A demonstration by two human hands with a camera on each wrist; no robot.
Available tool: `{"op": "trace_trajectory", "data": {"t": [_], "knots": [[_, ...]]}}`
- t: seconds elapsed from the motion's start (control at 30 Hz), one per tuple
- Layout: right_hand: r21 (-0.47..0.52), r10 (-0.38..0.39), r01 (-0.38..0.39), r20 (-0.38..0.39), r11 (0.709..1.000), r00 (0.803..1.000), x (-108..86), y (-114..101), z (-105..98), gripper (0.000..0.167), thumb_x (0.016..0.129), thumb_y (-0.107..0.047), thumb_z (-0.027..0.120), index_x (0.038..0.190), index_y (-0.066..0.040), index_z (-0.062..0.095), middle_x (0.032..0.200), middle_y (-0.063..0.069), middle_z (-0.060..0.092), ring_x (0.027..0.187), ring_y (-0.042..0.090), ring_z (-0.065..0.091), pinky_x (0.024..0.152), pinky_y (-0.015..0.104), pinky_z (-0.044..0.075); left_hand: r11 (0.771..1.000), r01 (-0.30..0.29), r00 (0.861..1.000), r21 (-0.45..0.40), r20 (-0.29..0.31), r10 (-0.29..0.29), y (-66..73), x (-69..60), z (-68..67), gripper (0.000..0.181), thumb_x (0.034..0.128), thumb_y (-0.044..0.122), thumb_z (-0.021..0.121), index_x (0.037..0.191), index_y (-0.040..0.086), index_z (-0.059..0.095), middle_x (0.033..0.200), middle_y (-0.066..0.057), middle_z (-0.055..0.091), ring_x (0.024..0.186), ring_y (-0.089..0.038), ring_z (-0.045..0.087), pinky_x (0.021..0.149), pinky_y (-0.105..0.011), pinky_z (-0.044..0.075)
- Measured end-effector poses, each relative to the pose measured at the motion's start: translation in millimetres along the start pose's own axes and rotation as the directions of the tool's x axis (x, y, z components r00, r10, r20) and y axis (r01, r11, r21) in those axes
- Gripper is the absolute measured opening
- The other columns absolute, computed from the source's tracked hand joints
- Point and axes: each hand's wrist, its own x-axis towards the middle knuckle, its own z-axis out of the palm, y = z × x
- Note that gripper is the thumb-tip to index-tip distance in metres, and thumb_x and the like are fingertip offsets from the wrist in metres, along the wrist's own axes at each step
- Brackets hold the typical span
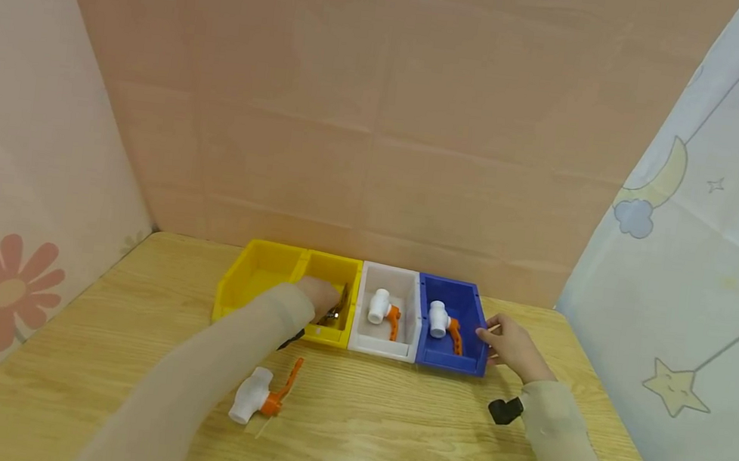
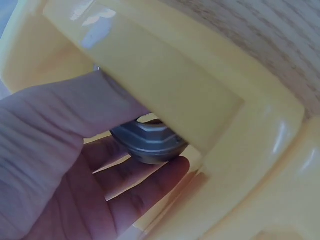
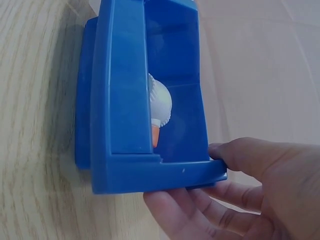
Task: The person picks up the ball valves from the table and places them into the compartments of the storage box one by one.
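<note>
My left hand [image 1: 317,297] reaches into the right-hand yellow bin [image 1: 348,312]. In the left wrist view its thumb and fingers are around a grey metal pipe fitting [image 2: 156,142] with a ridged, angular end; the bin's front lip hides part of it. My right hand [image 1: 514,346] grips the right side wall of the blue bin [image 1: 450,362], thumb at the rim and fingers curled under the edge in the right wrist view. Inside the blue bin lies a white ball valve [image 1: 438,320] with an orange handle.
A white bin [image 1: 383,348] between the yellow and blue ones holds a similar white valve [image 1: 377,307]. Another yellow bin [image 1: 225,296] stands at the left end. One white valve [image 1: 250,397] with an orange handle lies on the wooden table [image 1: 382,422], near the left forearm.
</note>
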Motion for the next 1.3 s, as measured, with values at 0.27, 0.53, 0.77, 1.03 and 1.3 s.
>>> {"op": "trace_trajectory", "data": {"t": [0.27, 0.53, 0.77, 1.03, 1.3], "knots": [[0.000, 0.004, -0.004, 0.002, 1.000, 1.000, -0.4, 1, 1, 0.036, 0.100, -0.020, 0.053, 0.120, 0.008, 0.044, 0.110, 0.029, 0.059, 0.073, 0.018, 0.065, 0.068, 0.039, 0.059, 1.000, -0.008, 1.000, 0.013, 0.011, 0.008, -2.2, 4.5, 2.8, 0.014, 0.0842, 0.005, 0.070, 0.079, 0.014, 0.060, 0.073, 0.002, 0.051, 0.065, -0.013, 0.041, 0.054, -0.026, 0.037], [-0.011, -0.005, 0.005, 0.000, 1.000, 1.000, -4.8, -1, -1, 0.035, 0.100, -0.019, 0.052, 0.120, 0.008, 0.043, 0.112, 0.030, 0.059, 0.074, 0.019, 0.065, 0.069, 0.039, 0.059, 0.994, -0.050, 0.998, -0.095, 0.041, 0.054, -8.2, 3.0, 0.5, 0.018, 0.0838, 0.001, 0.067, 0.079, 0.015, 0.056, 0.075, 0.001, 0.049, 0.068, -0.014, 0.039, 0.057, -0.027, 0.033], [-0.005, 0.003, -0.003, -0.001, 1.000, 1.000, -5.3, 0, 0, 0.036, 0.100, -0.021, 0.053, 0.120, 0.008, 0.044, 0.111, 0.029, 0.059, 0.075, 0.019, 0.065, 0.069, 0.040, 0.059, 0.984, -0.024, 0.991, -0.177, 0.124, 0.047, -9.1, -2.8, -6.7, 0.019, 0.0862, 0.000, 0.064, 0.079, 0.015, 0.054, 0.082, 0.000, 0.053, 0.071, -0.015, 0.041, 0.057, -0.028, 0.033], [-0.002, 0.001, -0.001, -0.001, 1.000, 1.000, -5.2, -1, 0, 0.036, 0.099, -0.021, 0.053, 0.120, 0.008, 0.044, 0.110, 0.029, 0.060, 0.074, 0.019, 0.064, 0.069, 0.040, 0.059, 0.972, 0.006, 0.984, -0.233, 0.174, 0.036, -11.4, 2.8, -6.5, 0.018, 0.0863, 0.001, 0.065, 0.078, 0.014, 0.057, 0.087, -0.002, 0.056, 0.071, -0.016, 0.043, 0.054, -0.028, 0.033], [0.005, 0.002, -0.002, -0.005, 1.000, 1.000, -7.6, -1, 1, 0.036, 0.099, -0.021, 0.054, 0.119, 0.007, 0.044, 0.108, 0.026, 0.060, 0.074, 0.019, 0.064, 0.070, 0.040, 0.059, 0.977, 0.013, 0.983, -0.212, 0.182, 0.027, -10.1, -0.6, -6.7, 0.014, 0.0887, 0.002, 0.063, 0.083, 0.013, 0.056, 0.098, -0.003, 0.056, 0.078, -0.017, 0.046, 0.056, -0.028, 0.034]]}}
